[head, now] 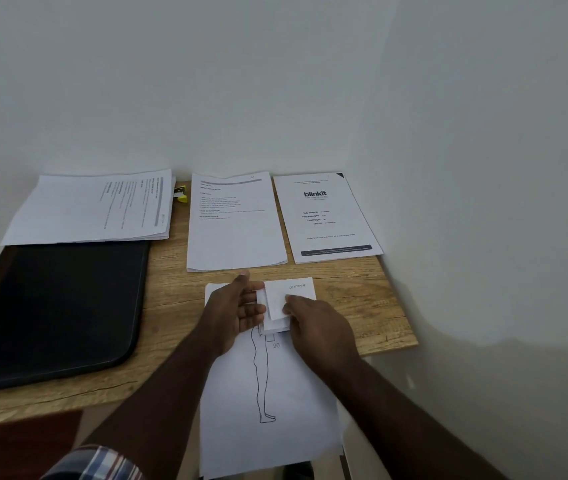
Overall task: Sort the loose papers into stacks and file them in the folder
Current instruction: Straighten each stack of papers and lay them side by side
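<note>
Small folded slips [277, 308] sit between the two hands, over the far end of the figure drawing sheet [268, 393], which lies near the front edge of the wooden desk [168, 306] and overhangs it toward the viewer. Left hand [237, 311] held palm-up and slack just left of the slips, fingers straight, thumb pointing far, nothing clamped. Right hand [317, 327] on the right edge of the slips, fingertips pressing or pinching them; whether the thumb is tucked under cannot be made out. Topmost slip carrying a handwritten line, its long axis running near to far, roughly in line with the drawing sheet below.

Three sorted piles along the far edge: a text stack [88, 211] on the left, turned sideways and lying partly over the black folder [50, 310]; a printed instruction pile [234, 221] straight ahead of the hands; a blinkit cover sheet [327, 218] at far right. Yellow clip [181, 195] peeping out between the left stack and the middle pile.

Probably a matter of deciding where the slips belong. Middle pile and blinkit sheet both lie straight beyond the grip, an easy push away; folder well off to the left, nearer the left hand, so any filing move likely crosses leftward.
</note>
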